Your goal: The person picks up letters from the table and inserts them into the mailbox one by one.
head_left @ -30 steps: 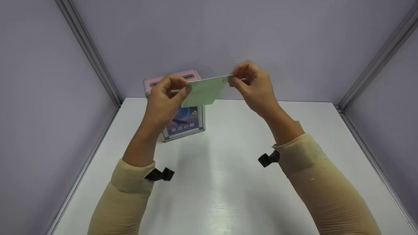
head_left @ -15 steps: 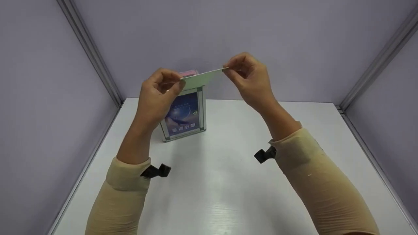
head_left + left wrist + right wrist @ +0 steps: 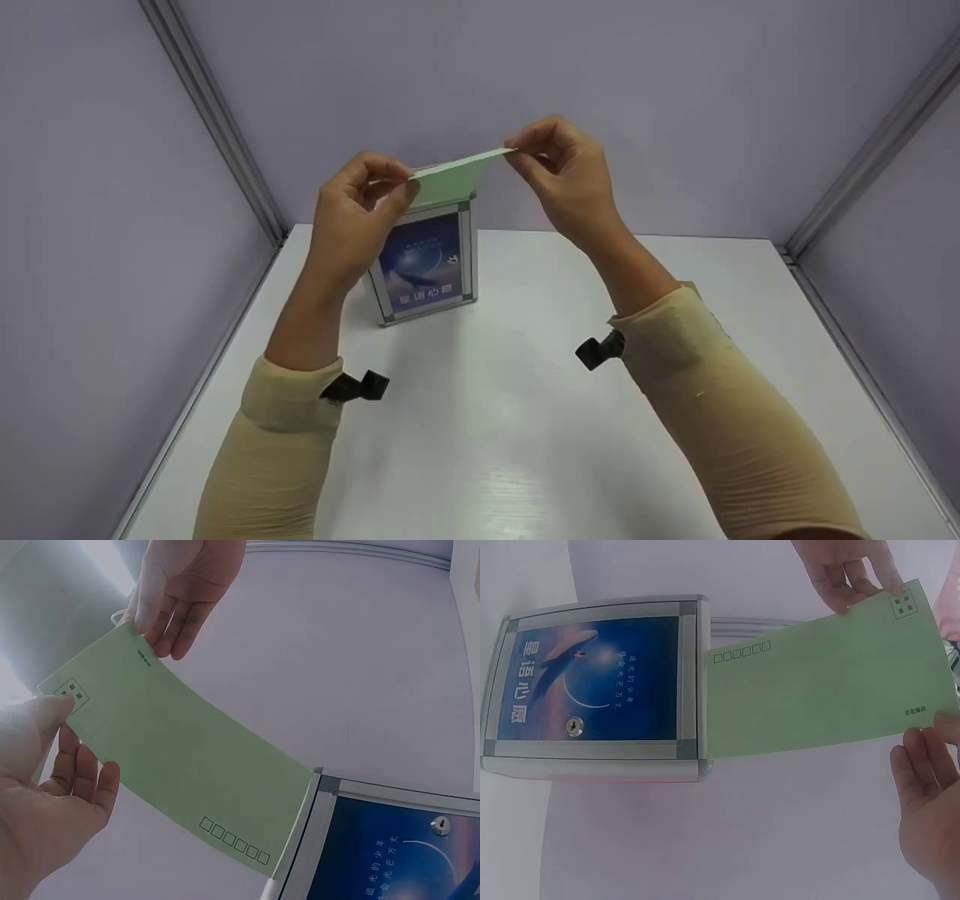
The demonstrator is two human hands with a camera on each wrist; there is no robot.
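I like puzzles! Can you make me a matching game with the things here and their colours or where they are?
Things:
1. envelope
2. box
3. table
4. sleeve

Matches:
a. white
b. beige, on an arm
c. pale green, pinched by the left hand and right hand
d. blue picture on its front

Pairs: 1-c, 2-d, 3-a, 4-b

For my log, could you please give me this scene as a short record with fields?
left hand: pinches one end of the envelope
right hand: pinches the other end
envelope: pale green, held nearly flat above the box
box: upright on the table, blue front, keyhole
table: white
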